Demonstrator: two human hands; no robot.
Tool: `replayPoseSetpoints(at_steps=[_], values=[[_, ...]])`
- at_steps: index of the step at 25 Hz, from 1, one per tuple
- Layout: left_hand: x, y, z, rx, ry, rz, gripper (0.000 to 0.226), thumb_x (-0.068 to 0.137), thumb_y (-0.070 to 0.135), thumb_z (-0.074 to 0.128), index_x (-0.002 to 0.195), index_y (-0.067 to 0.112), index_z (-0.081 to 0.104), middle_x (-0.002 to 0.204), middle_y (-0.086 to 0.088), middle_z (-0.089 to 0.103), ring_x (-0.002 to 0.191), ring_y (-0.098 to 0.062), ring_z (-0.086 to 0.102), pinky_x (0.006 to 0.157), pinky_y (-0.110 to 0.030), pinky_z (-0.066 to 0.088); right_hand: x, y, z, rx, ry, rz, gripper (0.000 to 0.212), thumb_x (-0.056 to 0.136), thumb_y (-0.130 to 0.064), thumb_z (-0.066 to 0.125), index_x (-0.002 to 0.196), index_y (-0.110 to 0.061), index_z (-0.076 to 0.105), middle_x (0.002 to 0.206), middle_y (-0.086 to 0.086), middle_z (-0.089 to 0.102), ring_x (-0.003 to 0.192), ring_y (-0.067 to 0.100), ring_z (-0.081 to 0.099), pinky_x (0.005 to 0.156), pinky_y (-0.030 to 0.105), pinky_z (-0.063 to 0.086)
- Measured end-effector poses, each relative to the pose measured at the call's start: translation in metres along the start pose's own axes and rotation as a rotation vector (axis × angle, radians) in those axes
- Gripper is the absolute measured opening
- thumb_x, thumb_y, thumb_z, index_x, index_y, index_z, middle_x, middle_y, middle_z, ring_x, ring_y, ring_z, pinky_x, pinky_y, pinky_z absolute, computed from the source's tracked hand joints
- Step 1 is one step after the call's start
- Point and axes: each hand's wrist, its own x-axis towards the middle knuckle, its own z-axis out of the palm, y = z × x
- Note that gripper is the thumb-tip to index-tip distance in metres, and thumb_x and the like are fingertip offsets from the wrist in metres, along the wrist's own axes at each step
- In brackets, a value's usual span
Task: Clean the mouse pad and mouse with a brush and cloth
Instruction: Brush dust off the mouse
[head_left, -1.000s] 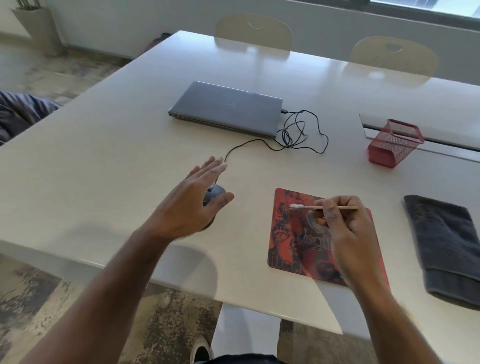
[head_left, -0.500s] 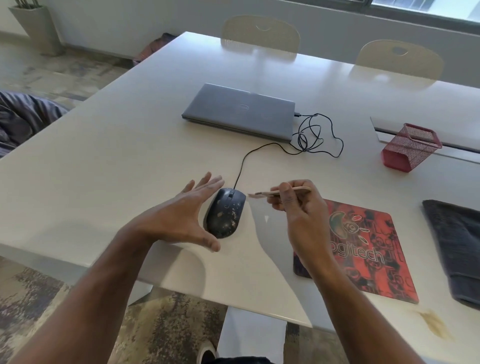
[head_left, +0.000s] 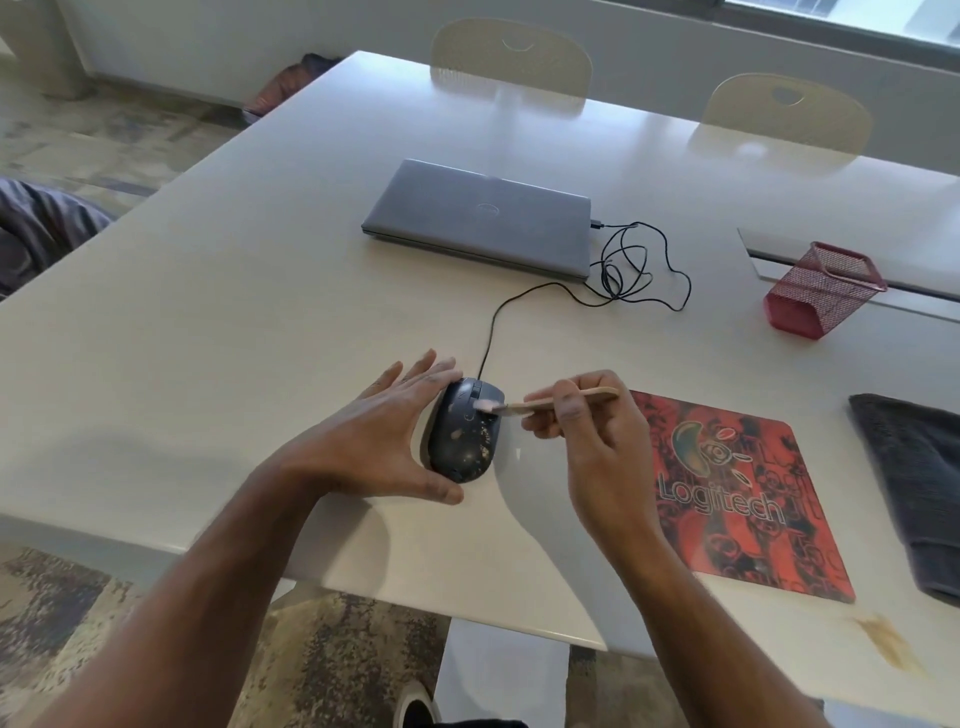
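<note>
Resting on the white bench (head_left: 218, 312), dark speckled mouse (head_left: 465, 441) as landmark: closed grey laptop (head_left: 480, 218) behind it, cable (head_left: 631, 270) tangled between, red mesh cup (head_left: 823, 291) far right. Red printed mouse pad (head_left: 737, 493) and grey cloth (head_left: 919, 488) lie right of it. Left hand (head_left: 384, 447), fingers spread, cups its left side. Right hand (head_left: 597, 447) pinches the wooden brush (head_left: 561, 402); its bristles now touch the mouse, having hovered apart earlier.

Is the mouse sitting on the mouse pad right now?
No. The mouse rests on the bare table, left of the mouse pad.
</note>
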Motion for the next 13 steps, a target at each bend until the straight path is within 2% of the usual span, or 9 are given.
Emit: replayPoseSetpoints(at_steps=[2,4,6,9,13], values=[[0.0,0.0,0.0,0.005,0.002,-0.001,0.126,0.062,0.068,0.081,0.16,0.031,0.011,0.169,0.015,0.004,0.145,0.013,-0.02,0.122,-0.024,-0.009,-0.007,-0.005,-0.006,0.023,-0.008,-0.039,0.018,0.106,-0.01,0.055,0.093,0.001,0.062,0.084,0.012,0.075,0.072,0.022,0.073,0.068,0.024,0.057],[0.0,-0.001,0.0,0.01,-0.001,0.002,0.126,0.062,0.07,0.08,0.16,0.031,0.011,0.169,0.014,0.004,0.146,0.011,-0.019,0.124,-0.027,-0.008,-0.006,-0.008,-0.009,0.045,0.037,-0.066,0.017,0.104,-0.011,0.055,0.092,-0.001,0.063,0.084,0.012,0.075,0.073,0.025,0.073,0.068,0.024,0.057],[0.0,-0.002,0.0,0.009,-0.009,0.005,0.127,0.062,0.072,0.079,0.16,0.031,0.011,0.169,0.013,0.004,0.147,0.01,-0.019,0.124,-0.027,-0.008,0.002,-0.005,-0.006,0.049,0.098,-0.047,0.015,0.106,-0.012,0.056,0.097,-0.004,0.064,0.09,0.008,0.076,0.081,0.022,0.076,0.074,0.025,0.06],[0.001,-0.002,0.001,0.015,-0.004,0.007,0.127,0.061,0.074,0.078,0.16,0.032,0.011,0.169,0.013,0.004,0.147,0.01,-0.018,0.124,-0.026,-0.008,0.006,0.002,0.004,-0.004,0.056,-0.004,0.015,0.106,-0.017,0.057,0.104,-0.005,0.064,0.095,0.004,0.077,0.089,0.016,0.078,0.083,0.033,0.063],[0.001,-0.002,0.001,0.022,0.008,0.013,0.126,0.06,0.077,0.077,0.159,0.032,0.013,0.169,0.013,0.006,0.148,0.01,-0.017,0.124,-0.026,-0.007,-0.011,0.004,0.002,-0.017,0.014,-0.083,0.015,0.104,-0.015,0.058,0.094,-0.005,0.062,0.087,0.004,0.076,0.078,0.018,0.075,0.071,0.027,0.059]])
